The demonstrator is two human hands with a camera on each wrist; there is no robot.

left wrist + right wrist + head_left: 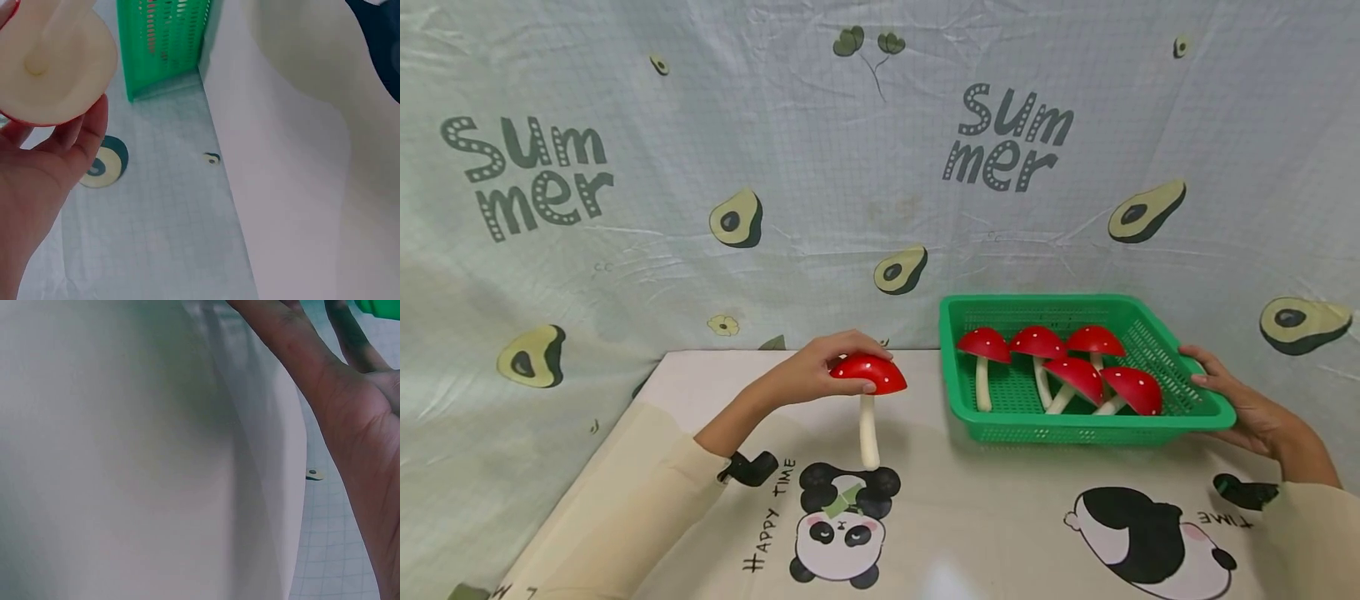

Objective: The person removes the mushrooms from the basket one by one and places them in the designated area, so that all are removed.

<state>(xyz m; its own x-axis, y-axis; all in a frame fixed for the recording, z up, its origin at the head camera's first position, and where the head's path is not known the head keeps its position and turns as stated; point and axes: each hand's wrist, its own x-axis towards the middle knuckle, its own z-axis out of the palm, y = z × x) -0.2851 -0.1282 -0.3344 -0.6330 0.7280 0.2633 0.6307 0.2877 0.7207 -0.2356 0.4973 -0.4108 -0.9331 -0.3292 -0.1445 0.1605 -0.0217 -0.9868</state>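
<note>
My left hand [823, 367] grips a toy mushroom by its red, white-dotted cap [880, 377], and the pale stem [868, 433] hangs down above the panda print. The left wrist view shows the cap's cream underside [69, 69] with the fingers curled round its edge. At the right end of a green plastic basket [1075, 422], my right hand [1255, 412] holds the rim, thumb on top and the other fingers partly hidden below. Several similar mushrooms [985, 343] lean inside the basket. In the right wrist view only a corner of the basket [381, 307] shows above the hand.
A pale tablecloth [970, 517] with panda prints covers the table. Directly behind it hangs a light cloth backdrop [820, 167] printed with avocados and lettering. The basket stands close to this backdrop, right of the left hand.
</note>
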